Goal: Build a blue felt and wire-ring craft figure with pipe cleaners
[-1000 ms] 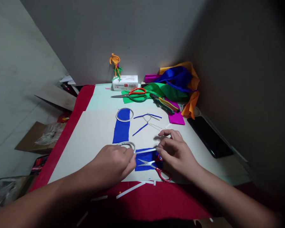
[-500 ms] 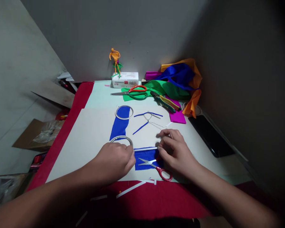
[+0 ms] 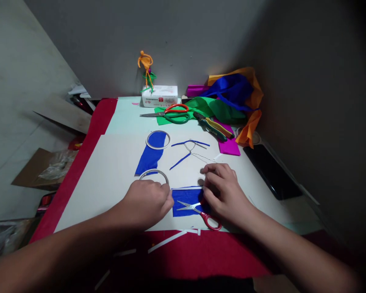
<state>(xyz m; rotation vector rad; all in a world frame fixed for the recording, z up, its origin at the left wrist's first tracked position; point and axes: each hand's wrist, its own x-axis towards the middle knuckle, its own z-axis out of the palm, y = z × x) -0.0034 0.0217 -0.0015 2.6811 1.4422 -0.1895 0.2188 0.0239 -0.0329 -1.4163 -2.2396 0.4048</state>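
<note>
A narrow white strip runs along the top edge of a piece of blue crepe paper. My left hand is closed at the strip's left end, its fingertips mostly hidden. At the other end, my right hand pinches with thumb and index finger, the remaining fingers curled loosely. Small red-handled scissors lie partly spread on the blue paper, beneath my right hand. Just beyond my left hand is a tape roll, and another roll rests on a longer blue strip.
Beyond the hands lies a wire figure with blue-wrapped limbs. Farther back are large scissors, pliers, coloured crepe paper and a white box bearing an orange figure. A black phone lies right.
The view has shifted slightly, so the back of the table sits a little higher. Both hands keep nearly the same pose at the ends of the white strip.
</note>
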